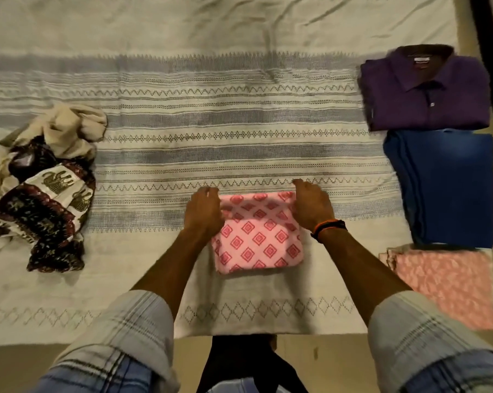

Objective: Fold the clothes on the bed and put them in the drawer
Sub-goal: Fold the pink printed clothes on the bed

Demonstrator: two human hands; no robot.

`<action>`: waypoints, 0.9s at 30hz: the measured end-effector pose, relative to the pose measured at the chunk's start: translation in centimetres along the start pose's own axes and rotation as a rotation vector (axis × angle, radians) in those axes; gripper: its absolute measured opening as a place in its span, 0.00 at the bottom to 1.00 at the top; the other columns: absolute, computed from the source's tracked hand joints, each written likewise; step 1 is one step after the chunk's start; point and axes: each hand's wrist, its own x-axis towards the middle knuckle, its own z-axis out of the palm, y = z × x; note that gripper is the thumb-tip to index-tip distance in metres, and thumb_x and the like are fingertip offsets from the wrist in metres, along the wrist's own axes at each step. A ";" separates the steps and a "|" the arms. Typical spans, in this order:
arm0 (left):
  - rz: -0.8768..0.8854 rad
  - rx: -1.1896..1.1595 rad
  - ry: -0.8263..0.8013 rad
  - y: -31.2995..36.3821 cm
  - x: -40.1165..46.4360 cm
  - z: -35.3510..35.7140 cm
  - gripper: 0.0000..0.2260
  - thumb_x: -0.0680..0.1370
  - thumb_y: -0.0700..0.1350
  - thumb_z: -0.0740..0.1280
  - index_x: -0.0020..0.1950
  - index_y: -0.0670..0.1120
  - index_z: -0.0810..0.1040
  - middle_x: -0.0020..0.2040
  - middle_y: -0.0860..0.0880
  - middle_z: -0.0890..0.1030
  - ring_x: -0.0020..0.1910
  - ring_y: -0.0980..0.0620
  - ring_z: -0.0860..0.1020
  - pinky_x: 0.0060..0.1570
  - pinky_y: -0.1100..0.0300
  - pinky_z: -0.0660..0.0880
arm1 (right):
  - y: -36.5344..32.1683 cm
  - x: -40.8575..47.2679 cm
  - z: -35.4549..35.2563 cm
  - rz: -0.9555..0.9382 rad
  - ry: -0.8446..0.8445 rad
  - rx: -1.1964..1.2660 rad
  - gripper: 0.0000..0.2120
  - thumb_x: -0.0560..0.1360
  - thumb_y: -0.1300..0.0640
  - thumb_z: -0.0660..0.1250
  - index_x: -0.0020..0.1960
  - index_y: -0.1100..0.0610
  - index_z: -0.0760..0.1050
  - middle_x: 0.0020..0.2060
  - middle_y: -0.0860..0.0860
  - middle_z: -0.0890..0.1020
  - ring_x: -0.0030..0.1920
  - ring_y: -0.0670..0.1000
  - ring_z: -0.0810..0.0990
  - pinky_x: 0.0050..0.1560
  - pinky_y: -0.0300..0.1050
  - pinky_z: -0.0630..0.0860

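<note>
A pink cloth with a red diamond print (pixel 258 236) lies folded into a small square near the front edge of the bed (pixel 183 123). My left hand (pixel 204 212) grips its far left corner with curled fingers. At the far right corner, my right hand (pixel 310 207) holds the cloth the same way. A heap of unfolded clothes (pixel 45 188), cream and dark patterned, lies at the left of the bed. Along the right side sit three folded pieces: a purple shirt (pixel 427 89), a blue garment (pixel 444 188) and a pale pink patterned cloth (pixel 444 285).
The bed's striped cream and grey cover stretches wide between the heap and the folded pieces. The front edge of the bed runs just before my sleeves, with bare floor (pixel 319 355) below it. A dark bar (pixel 489 38) crosses the top right corner.
</note>
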 end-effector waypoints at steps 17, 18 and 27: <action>-0.642 -0.562 -0.046 -1.9 -1.1 11.6 0.41 0.66 0.53 0.80 0.68 0.37 0.63 0.67 0.36 0.68 0.66 0.37 0.69 0.61 0.46 0.73 | 3.3 0.1 12.4 0.437 -0.086 0.533 0.32 0.68 0.52 0.78 0.63 0.64 0.67 0.61 0.60 0.71 0.62 0.61 0.72 0.62 0.57 0.72; -0.714 -0.647 -0.020 -2.1 -0.9 12.2 0.41 0.64 0.52 0.81 0.67 0.36 0.65 0.66 0.37 0.71 0.65 0.38 0.72 0.58 0.49 0.75 | 3.2 0.1 12.7 0.471 -0.071 0.611 0.32 0.67 0.51 0.79 0.61 0.63 0.67 0.60 0.59 0.74 0.60 0.60 0.74 0.61 0.56 0.74; -0.582 -1.138 -0.170 -2.3 -0.6 13.3 0.29 0.69 0.43 0.78 0.68 0.46 0.73 0.59 0.49 0.83 0.55 0.49 0.82 0.57 0.45 0.79 | 1.9 0.3 13.3 0.447 -0.141 0.974 0.21 0.72 0.54 0.75 0.62 0.57 0.75 0.56 0.51 0.83 0.56 0.53 0.81 0.58 0.52 0.77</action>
